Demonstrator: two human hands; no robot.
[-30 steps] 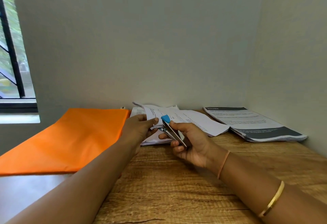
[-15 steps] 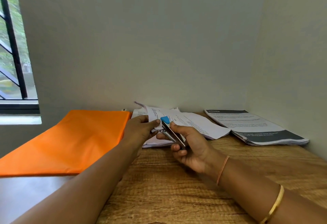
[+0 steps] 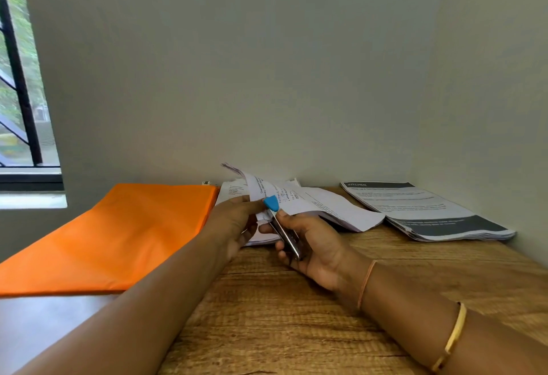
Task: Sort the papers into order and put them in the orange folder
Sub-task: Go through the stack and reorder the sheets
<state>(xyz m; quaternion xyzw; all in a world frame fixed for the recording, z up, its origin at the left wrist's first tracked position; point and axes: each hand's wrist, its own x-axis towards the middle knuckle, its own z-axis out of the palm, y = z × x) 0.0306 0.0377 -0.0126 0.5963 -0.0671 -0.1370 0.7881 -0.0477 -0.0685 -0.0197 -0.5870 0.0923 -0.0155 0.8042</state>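
A loose sheaf of white printed papers [image 3: 314, 202] lies at the back of the wooden table [image 3: 296, 315], its near corner lifted. My left hand [image 3: 237, 223] pinches that corner. My right hand [image 3: 314, 244] grips a metal stapler with a blue tip [image 3: 281, 226], its blue end at the corner of the papers. The orange folder [image 3: 118, 235] lies flat to the left, beside my left hand. A second stack with black header bands [image 3: 427, 211] rests at the back right.
Grey walls close the table at the back and on the right. A window with black bars [image 3: 17, 93] is at the far left. Bare wood lies in front of my hands.
The lifted corner of the papers has risen a little and the stapler's blue tip sits closer against it. Both hands keep their grips.
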